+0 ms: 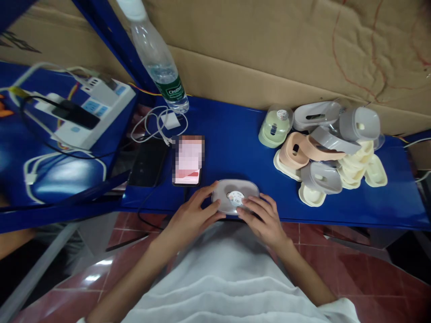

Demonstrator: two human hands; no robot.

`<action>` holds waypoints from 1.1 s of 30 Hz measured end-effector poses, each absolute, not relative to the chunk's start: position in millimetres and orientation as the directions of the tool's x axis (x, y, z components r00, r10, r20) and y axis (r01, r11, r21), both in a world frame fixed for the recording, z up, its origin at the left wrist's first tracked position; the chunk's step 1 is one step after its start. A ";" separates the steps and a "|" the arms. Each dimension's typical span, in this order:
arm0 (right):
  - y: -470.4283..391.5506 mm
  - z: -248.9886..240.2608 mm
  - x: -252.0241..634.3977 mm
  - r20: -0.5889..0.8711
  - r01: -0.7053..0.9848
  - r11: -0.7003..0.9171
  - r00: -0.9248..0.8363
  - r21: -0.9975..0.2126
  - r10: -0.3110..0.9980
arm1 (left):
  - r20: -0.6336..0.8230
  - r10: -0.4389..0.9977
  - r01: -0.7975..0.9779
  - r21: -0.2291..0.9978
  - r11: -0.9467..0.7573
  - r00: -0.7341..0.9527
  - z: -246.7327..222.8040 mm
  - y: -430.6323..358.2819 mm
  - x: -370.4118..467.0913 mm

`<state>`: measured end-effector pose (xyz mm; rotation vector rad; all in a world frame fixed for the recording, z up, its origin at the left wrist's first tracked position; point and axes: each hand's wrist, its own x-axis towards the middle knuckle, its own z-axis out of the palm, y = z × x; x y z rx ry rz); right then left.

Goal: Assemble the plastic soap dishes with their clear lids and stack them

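Note:
A grey oval container (222,190) with a clear cover lies at the front edge of the blue table, a round white label (235,198) on its top. My left hand (198,210) grips its left end, thumb on top and fingers around the side. On the right end rests my right hand (264,218), its fingers bent over the top beside the label. The undersides of both hands and the container's bottom are hidden.
Right of my hands, several grey, peach, cream and green plastic containers (321,177) are piled on the blue table (232,143). To the left lie a lit phone (188,160), a dark phone (148,161), a white cable (148,123), a water bottle (161,67) and a power strip (101,112).

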<state>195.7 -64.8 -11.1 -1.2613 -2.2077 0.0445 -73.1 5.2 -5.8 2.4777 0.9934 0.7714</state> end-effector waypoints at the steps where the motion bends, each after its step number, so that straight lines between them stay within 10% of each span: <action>1: -67.4 -12.2 196.4 0.489 0.779 0.546 -0.362 -0.310 0.794 | 0.353 0.723 0.500 0.543 -0.675 0.594 -7.0 2.9 -72.8; 21: -39.3 15.7 193.0 0.302 0.782 0.435 -0.326 -0.446 0.896 | 0.339 0.770 0.539 0.563 -0.626 0.540 -2.7 22.1 -67.3; 33: -29.5 47.3 180.1 0.162 0.874 0.436 -0.408 -0.215 0.898 | 0.135 0.820 0.602 0.615 -0.509 0.556 16.6 18.5 -64.5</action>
